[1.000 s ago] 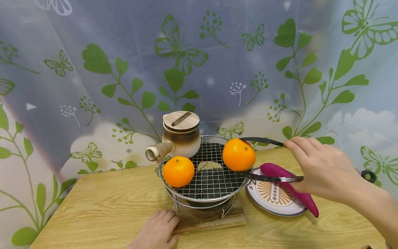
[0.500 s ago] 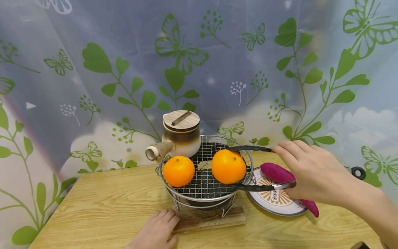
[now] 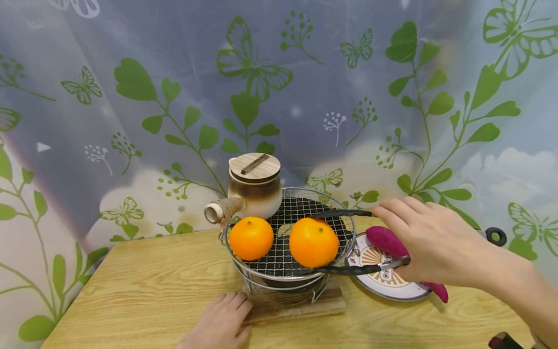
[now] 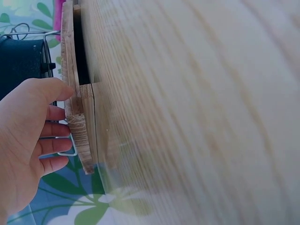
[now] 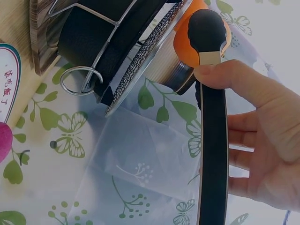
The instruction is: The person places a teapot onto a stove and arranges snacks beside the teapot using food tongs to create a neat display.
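My right hand (image 3: 436, 237) grips a pair of black tongs (image 3: 355, 270), thumb on one arm and fingers on the other. The tongs' tips stand around an orange (image 3: 313, 242) at the right half of a round wire grill (image 3: 283, 269); whether it touches the mesh cannot be told. A second orange (image 3: 251, 238) sits on the mesh to its left. At the front left, my left hand (image 3: 222, 317) rests its fingers against the edge of the wooden board (image 3: 301, 305) under the grill; the left wrist view shows thumb and fingertips touching that board (image 4: 77, 131).
A side-handled clay pot (image 3: 255, 196) with a wooden lid stands at the grill's back left. Right of the grill, a patterned plate (image 3: 370, 288) bears a purple sweet potato (image 3: 383, 240), partly hidden by my right hand. A printed curtain (image 3: 174, 72) hangs behind the table (image 3: 144, 291).
My right hand has moved left and slightly toward me, carrying the orange in the tongs from the grill's right edge closer to the other orange. My left hand has stayed put.
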`<state>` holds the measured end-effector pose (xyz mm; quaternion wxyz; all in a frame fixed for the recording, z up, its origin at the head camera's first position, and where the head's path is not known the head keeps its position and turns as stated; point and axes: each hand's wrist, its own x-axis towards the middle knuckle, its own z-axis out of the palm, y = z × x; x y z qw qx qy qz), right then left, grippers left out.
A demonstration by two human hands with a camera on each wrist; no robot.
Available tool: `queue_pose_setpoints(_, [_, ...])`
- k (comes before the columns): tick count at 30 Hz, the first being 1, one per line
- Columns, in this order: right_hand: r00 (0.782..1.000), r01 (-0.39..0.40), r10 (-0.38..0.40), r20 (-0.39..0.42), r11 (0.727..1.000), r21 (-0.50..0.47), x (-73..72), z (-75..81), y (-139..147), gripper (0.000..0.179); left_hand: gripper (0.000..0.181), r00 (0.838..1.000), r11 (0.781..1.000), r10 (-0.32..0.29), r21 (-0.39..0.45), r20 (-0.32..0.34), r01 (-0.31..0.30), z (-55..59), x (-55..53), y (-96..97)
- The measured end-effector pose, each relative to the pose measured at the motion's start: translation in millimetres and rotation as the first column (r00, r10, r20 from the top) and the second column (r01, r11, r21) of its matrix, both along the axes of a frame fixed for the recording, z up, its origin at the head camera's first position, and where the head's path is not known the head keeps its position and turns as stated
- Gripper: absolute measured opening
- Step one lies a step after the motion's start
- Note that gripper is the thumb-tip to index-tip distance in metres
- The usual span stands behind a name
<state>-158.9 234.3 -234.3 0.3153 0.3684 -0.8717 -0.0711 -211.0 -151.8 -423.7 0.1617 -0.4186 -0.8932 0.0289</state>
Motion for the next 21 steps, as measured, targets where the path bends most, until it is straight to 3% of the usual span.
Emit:
queue_pose_setpoints(14, [0.999, -0.028, 0.029, -0.015, 0.999, 0.038, -2.7, -2.2, -8, 0.085, 0.029, 0.999, 1.0, -0.022, 0.002, -0.039, 0.022, -1.6, -0.1, 0.3])
queue_pose_setpoints(21, [1.0, -0.02, 0.019, 0.012, 0.999, 0.044, -3.8, 0.3, -11, 0.085, 0.029, 1.0, 1.0, -0.01, 0.01, -0.011, 0.01, -0.5, -0.2, -0.2])
